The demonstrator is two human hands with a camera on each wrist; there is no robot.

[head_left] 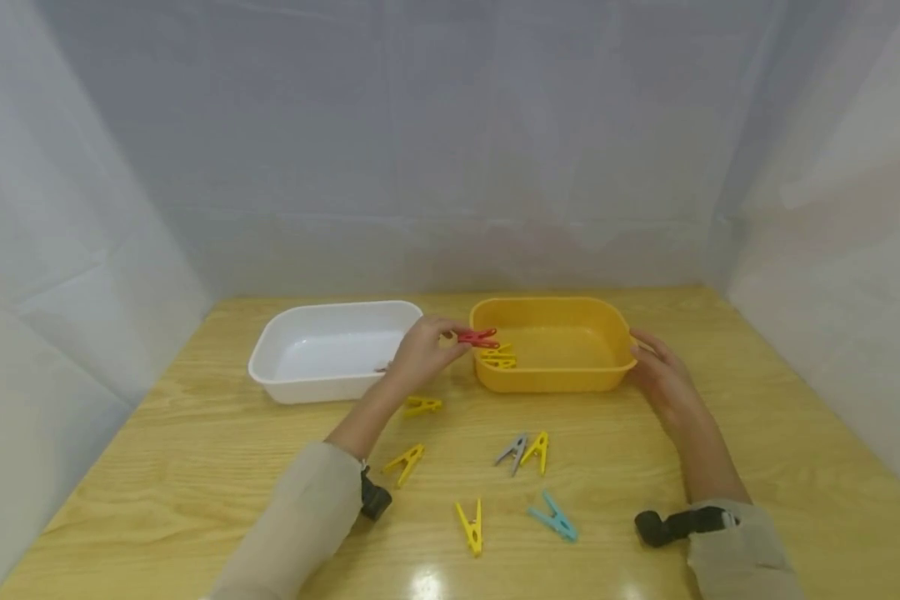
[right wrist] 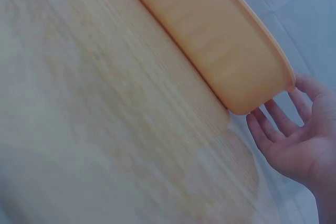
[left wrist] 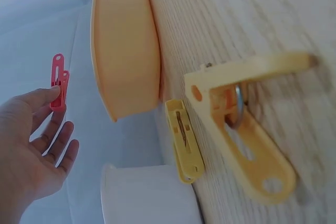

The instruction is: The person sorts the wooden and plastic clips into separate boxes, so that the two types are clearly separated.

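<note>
Left hand (head_left: 420, 354) raised between the white tub (head_left: 330, 350) and the yellow tub (head_left: 551, 343), pinching a red clothespin (head_left: 478, 337) at the fingertips; clothespin held level, poking over the yellow tub's near-left rim, above yellow pins (head_left: 499, 358) lying inside. Remaining fingers loosely spread in the left wrist view. Right hand (head_left: 660, 371) relaxed, fingers straight, resting against the yellow tub's right end, gripping nothing. Scattered on the wooden surface (head_left: 195, 467) in front of the tubs: yellow clothespin (head_left: 422, 406) just below the left hand, another yellow one (head_left: 405, 462) near the left sleeve, grey clothespin (head_left: 513, 452) touching a yellow neighbour (head_left: 537, 451), lone yellow pin (head_left: 471, 527), teal clothespin (head_left: 553, 517).
</note>
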